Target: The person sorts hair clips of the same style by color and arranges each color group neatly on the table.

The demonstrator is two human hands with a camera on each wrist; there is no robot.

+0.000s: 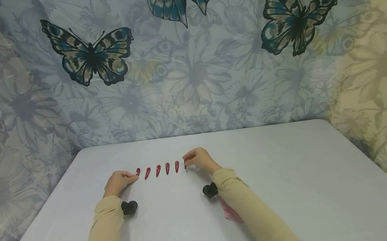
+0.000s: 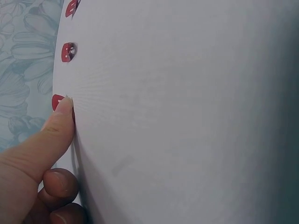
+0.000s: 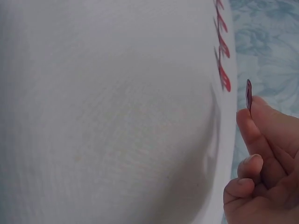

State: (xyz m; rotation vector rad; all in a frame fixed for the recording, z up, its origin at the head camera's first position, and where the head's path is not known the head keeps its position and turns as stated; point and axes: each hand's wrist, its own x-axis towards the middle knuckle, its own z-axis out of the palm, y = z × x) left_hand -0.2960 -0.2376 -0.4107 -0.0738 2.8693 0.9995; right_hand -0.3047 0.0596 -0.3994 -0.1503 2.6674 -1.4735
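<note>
Several red snap hair clips stand in a row across the far part of the white table, among them a middle clip. At the row's left end, my left hand pinches the outermost hair clip, the thumb covering part of it in the left wrist view. My right hand is at the other end of the row. Between its thumb and index finger it pinches another red hair clip, seen edge-on in the right wrist view, while its other fingers curl inward.
Partly under my right forearm lies a flat pink piece. Black wrist cameras stick out from both sleeves. The white table meets a wall covering with butterflies and flowers at the back.
</note>
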